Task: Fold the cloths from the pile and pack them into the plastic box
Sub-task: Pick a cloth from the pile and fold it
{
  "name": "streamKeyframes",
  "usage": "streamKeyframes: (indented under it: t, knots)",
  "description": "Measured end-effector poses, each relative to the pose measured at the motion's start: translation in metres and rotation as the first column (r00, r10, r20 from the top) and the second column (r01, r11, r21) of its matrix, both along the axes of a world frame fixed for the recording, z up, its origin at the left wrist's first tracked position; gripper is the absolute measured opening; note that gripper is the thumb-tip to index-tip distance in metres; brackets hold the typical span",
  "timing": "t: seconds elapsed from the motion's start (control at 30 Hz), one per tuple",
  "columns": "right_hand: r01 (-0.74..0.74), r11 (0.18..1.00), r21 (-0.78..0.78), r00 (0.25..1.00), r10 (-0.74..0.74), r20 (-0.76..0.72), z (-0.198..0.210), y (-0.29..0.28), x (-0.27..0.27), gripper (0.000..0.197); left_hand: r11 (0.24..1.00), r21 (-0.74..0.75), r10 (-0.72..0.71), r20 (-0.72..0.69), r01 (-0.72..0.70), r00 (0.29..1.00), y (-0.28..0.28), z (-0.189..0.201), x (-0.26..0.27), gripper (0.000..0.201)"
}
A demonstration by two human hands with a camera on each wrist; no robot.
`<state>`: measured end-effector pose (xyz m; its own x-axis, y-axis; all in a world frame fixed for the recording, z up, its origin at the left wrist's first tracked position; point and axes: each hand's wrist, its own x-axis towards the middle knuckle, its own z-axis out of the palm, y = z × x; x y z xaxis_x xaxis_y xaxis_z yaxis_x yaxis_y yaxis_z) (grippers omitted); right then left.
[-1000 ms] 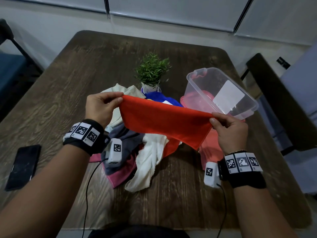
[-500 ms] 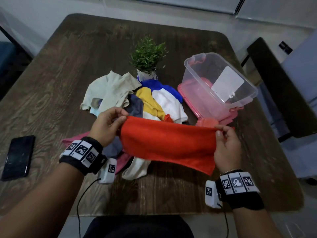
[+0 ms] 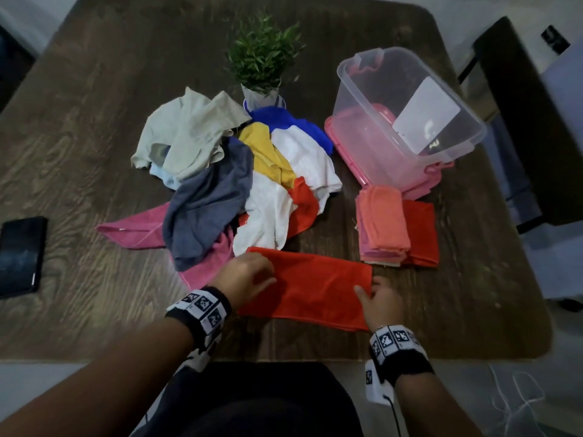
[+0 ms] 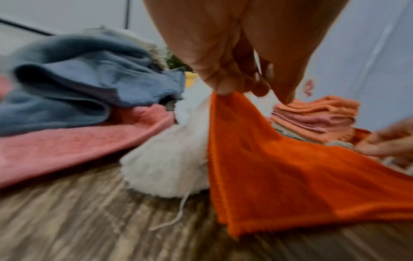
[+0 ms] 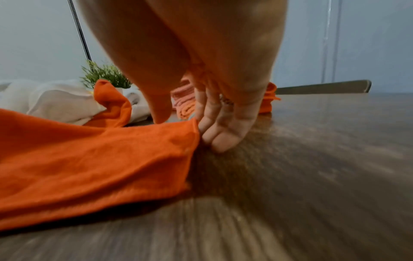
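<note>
An orange-red cloth (image 3: pixel 309 288), folded into a long strip, lies on the wooden table (image 3: pixel 94 121) near its front edge. My left hand (image 3: pixel 265 272) is at its left end. The left wrist view shows the hand (image 4: pixel 241 90) pinching the cloth (image 4: pixel 279 167) at a raised corner. My right hand (image 3: pixel 366 288) is at the right end. There the thumb sits over the cloth (image 5: pixel 89 159) edge and the fingers (image 5: pixel 219 137) point down to the table. The unfolded pile (image 3: pixel 239 171) lies behind. The clear plastic box (image 3: pixel 407 121) leans tilted on a pink lid at the right.
A stack of folded salmon and pink cloths (image 3: pixel 385 225) and a folded red cloth (image 3: pixel 422 231) lie before the box. A potted plant (image 3: pixel 262 58) stands behind the pile. A black phone (image 3: pixel 19 257) lies at the left edge, and a dark chair (image 3: pixel 520 121) stands right of the table.
Both hands have come down and toward me with the orange-red cloth. It hung stretched between them in the air; now it lies on the table.
</note>
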<state>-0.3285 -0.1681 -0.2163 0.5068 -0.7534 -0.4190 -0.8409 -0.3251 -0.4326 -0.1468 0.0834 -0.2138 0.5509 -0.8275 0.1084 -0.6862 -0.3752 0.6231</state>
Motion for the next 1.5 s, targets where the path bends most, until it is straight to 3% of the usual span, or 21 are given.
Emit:
streamKeyframes:
  t: [0.07, 0.17, 0.3, 0.43, 0.57, 0.67, 0.73, 0.8, 0.87, 0.9, 0.93, 0.97, 1.03, 1.07, 1.17, 1.27, 1.33, 1.43, 1.5]
  knots:
    - [0.023, 0.999, -0.028, 0.999, -0.024, -0.030, -0.007, 0.005, 0.004, 0.058, 0.985, 0.065, -0.157, -0.048, 0.160, 0.986, -0.009, -0.007, -0.008, 0.020]
    - [0.095, 0.995, -0.033, 0.991, -0.098, -0.094, -0.006, 0.010, 0.012, 0.068, 0.945, 0.201, -0.265, 0.007, 0.259, 0.964, -0.019, -0.017, -0.008, 0.027]
    - [0.088, 0.996, 0.017, 0.989, -0.086, -0.118, -0.007, -0.005, 0.005, 0.049, 0.961, 0.195, -0.206, 0.023, 0.197, 0.978, -0.022, -0.013, 0.004, 0.022]
    - [0.093, 0.995, 0.021, 0.983, -0.089, -0.159, 0.002, -0.036, -0.015, 0.020, 0.943, 0.152, -0.286, -0.076, 0.295, 0.955, -0.031, -0.007, 0.001, 0.023]
    - [0.066, 0.997, 0.049, 0.994, -0.062, -0.091, 0.021, -0.054, -0.024, 0.026, 0.811, 0.464, -0.380, -0.046, 0.356, 0.924, -0.039, -0.022, -0.004, 0.045]
    - [-0.015, 0.994, 0.112, 1.000, 0.012, 0.022, 0.038, -0.052, -0.019, 0.036, 0.773, 0.550, -0.359, -0.033, 0.317, 0.933, -0.040, -0.031, -0.002, 0.055]
    - [-0.095, 0.981, 0.171, 0.990, 0.076, 0.118, 0.048, -0.041, -0.010, 0.040, 0.804, 0.502, -0.338, -0.052, 0.317, 0.940, -0.041, -0.031, -0.001, 0.049]
    - [-0.169, 0.956, 0.241, 0.973, 0.122, 0.196, 0.054, -0.022, 0.005, 0.040, 0.882, 0.369, -0.285, -0.078, 0.293, 0.955, -0.043, -0.027, 0.001, 0.031]
    - [-0.223, 0.927, 0.302, 0.952, 0.141, 0.271, 0.056, 0.002, 0.024, 0.035, 0.950, 0.246, -0.149, -0.188, 0.193, 0.971, -0.048, -0.019, 0.001, 0.030]
    - [-0.238, 0.909, 0.343, 0.946, 0.137, 0.294, 0.054, 0.016, 0.034, 0.034, 0.971, 0.212, -0.044, -0.303, 0.112, 0.952, -0.052, -0.013, 0.000, 0.041]
    - [-0.254, 0.880, 0.400, 0.942, 0.132, 0.309, 0.053, 0.028, 0.042, 0.033, 0.976, 0.216, 0.082, -0.452, 0.019, 0.888, -0.056, -0.006, -0.001, 0.052]
    - [-0.277, 0.840, 0.466, 0.939, 0.135, 0.315, 0.050, 0.039, 0.049, 0.033, 0.969, 0.237, 0.202, -0.602, -0.068, 0.773, -0.061, -0.001, -0.004, 0.058]
    - [-0.301, 0.779, 0.549, 0.937, 0.137, 0.321, 0.044, 0.050, 0.057, 0.023, 0.939, 0.312, 0.340, -0.769, -0.147, 0.541, -0.068, -0.001, -0.008, 0.046]
    - [-0.286, 0.794, 0.537, 0.941, 0.128, 0.312, 0.042, 0.049, 0.059, 0.017, 0.927, 0.345, 0.369, -0.773, -0.146, 0.516, -0.069, -0.004, -0.008, 0.036]
    - [-0.160, 0.938, 0.308, 0.977, 0.106, 0.183, 0.028, 0.025, 0.050, 0.011, 0.896, 0.423, 0.411, -0.685, -0.131, 0.602, -0.068, -0.010, -0.005, 0.026]
    - [-0.128, 0.981, 0.148, 0.992, 0.128, 0.009, 0.014, 0.004, 0.035, 0.021, 0.882, 0.454, 0.425, -0.650, -0.127, 0.630, -0.063, -0.011, -0.002, 0.027]
    - [-0.142, 0.980, 0.142, 0.986, 0.153, -0.068, 0.008, 0.004, 0.030, 0.035, 0.868, 0.473, 0.430, -0.567, -0.150, 0.703, -0.060, -0.011, -0.002, 0.026]
    - [-0.167, 0.972, 0.166, 0.976, 0.187, -0.109, 0.004, 0.017, 0.033, 0.052, 0.859, 0.471, 0.378, -0.323, -0.199, 0.868, -0.058, -0.015, -0.003, 0.022]
    - [-0.147, 0.972, 0.185, 0.983, 0.165, -0.085, -0.002, 0.027, 0.035, 0.052, 0.857, 0.450, 0.393, -0.254, -0.252, 0.884, -0.059, -0.014, -0.004, 0.027]
